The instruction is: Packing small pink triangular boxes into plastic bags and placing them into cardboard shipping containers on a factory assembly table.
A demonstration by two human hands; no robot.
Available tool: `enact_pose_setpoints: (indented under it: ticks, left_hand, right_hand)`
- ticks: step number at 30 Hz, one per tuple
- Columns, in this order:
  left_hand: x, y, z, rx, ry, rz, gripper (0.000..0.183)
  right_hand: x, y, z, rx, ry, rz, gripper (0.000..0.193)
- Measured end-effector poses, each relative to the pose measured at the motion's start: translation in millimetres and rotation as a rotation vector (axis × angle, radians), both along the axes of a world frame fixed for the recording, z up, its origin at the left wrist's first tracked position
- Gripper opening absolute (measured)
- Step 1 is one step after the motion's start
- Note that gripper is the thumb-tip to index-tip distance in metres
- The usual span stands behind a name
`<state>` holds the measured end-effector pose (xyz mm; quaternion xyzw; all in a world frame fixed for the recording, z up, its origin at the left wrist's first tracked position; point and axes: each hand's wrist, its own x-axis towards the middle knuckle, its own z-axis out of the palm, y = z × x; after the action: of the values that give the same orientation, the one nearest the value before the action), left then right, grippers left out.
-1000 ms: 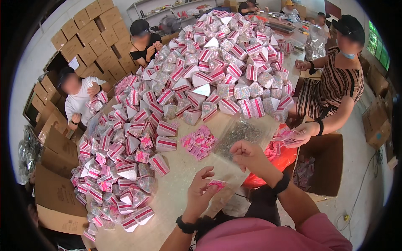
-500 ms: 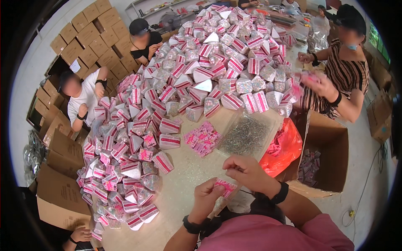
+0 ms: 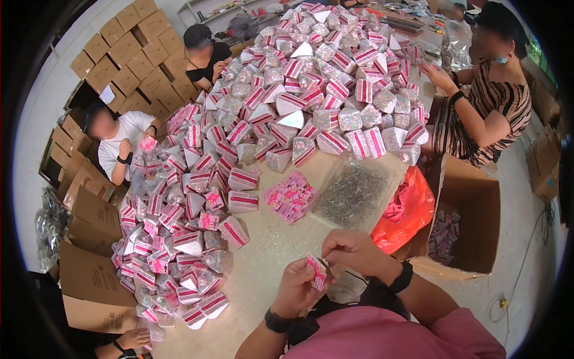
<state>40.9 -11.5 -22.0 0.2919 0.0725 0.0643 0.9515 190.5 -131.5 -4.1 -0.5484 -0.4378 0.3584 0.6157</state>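
Note:
My left hand (image 3: 294,288) pinches a small pink printed card (image 3: 317,272) between thumb and fingers, low over the near side of the table. The card is tilted, with its edge toward my right hand. Beside it, my right hand (image 3: 357,256) has thumb and forefinger pressed together at the card's upper edge; whatever they hold is too small to make out. Beyond my hands a shallow clear tray (image 3: 391,179) holds many thin metal pins (image 3: 351,190). To its left lies a flat heap of pink cards (image 3: 290,197).
A huge pile of wedge-shaped, pink-striped, glittery cake-slice packs (image 3: 293,102) covers the table's far and left parts. A red plastic bag (image 3: 412,203) and an open carton (image 3: 475,221) stand at my right. Co-workers sit around; stacked boxes (image 3: 125,54) line the wall.
My left hand has tipped the card more upright, and my right hand has come down to its edge. The co-worker at right has drawn their hands back toward the pile.

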Motion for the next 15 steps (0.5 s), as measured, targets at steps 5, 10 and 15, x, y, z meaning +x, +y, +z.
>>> enact_pose_setpoints:
  ticks: [5, 10, 15]
  left_hand:
    - [4.9, -1.6, 7.4, -0.059, 0.049, 0.023, 0.020]
    - [6.9, 0.2, -1.1, -0.216, -0.102, -0.063, 0.015]
    - [3.2, 2.7, 3.9, -0.167, -0.087, 0.028, 0.023]
  right_hand:
    - [-1.4, -2.2, 13.5, 0.001, 0.000, 0.005, 0.020]
    - [-2.1, -2.5, 9.9, 0.017, 0.004, -0.125, 0.013]
    - [-0.1, -7.5, 13.2, 0.017, 0.295, -0.108, 0.011]
